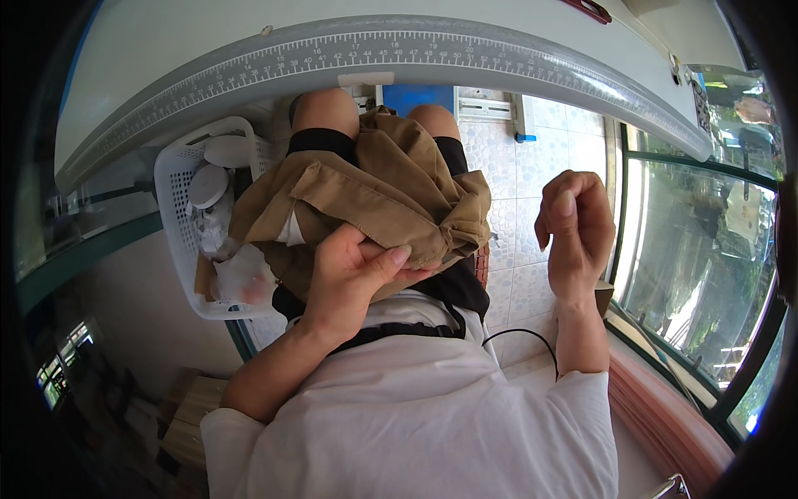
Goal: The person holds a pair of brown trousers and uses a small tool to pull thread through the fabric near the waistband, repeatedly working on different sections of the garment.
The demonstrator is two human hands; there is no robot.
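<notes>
A brown cloth garment (407, 154) lies bunched over my lap, with a stitched band (366, 208) running across its front. My left hand (349, 274) pinches the lower edge of that band between thumb and fingers. Off to the right, apart from the cloth, my right hand (575, 233) is raised with its fingers curled in and the thumb against them. Whatever it may hold is too small or too hidden to make out. A bit of white fabric (291, 230) shows at the garment's left side.
Ahead of my knees runs the table's grey edge (274, 71) with ruler markings. A white plastic basket (170, 191) holding containers and bags stands on the left. Windows (690, 249) and a pink curtain (665, 407) line the right. A black cord (532, 333) loops beside my waist.
</notes>
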